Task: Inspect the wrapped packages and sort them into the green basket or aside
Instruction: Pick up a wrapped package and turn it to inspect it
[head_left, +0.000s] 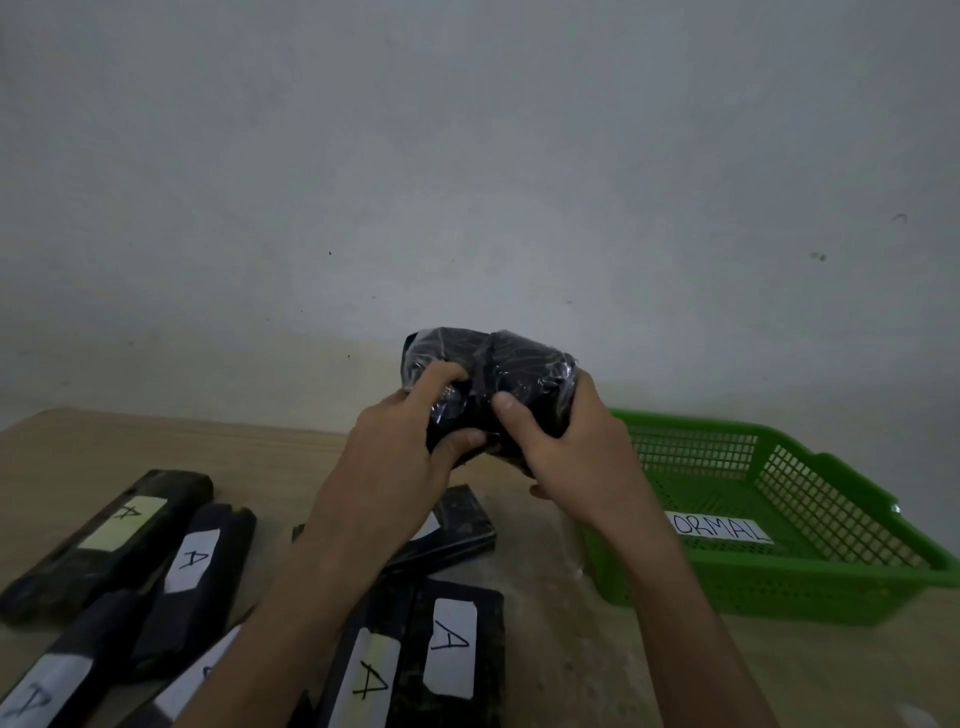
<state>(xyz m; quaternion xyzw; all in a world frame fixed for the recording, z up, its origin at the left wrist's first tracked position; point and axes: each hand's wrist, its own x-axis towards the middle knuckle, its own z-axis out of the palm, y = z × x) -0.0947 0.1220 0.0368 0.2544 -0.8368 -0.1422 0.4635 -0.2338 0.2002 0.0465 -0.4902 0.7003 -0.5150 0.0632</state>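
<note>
A black package wrapped in shiny plastic is held up in the air above the table, in front of the wall. My left hand grips its left side, fingers on the front and thumb underneath. My right hand grips its right side with the thumb pressed on the front. The green basket stands on the table at the right, holding only a white label reading "ORMAL". Several black wrapped packages with white "A" labels lie on the table at the lower left.
The wooden table reaches a grey wall behind. One more black package lies under my left forearm, between the pile and the basket. A package with a yellowish label lies farthest left.
</note>
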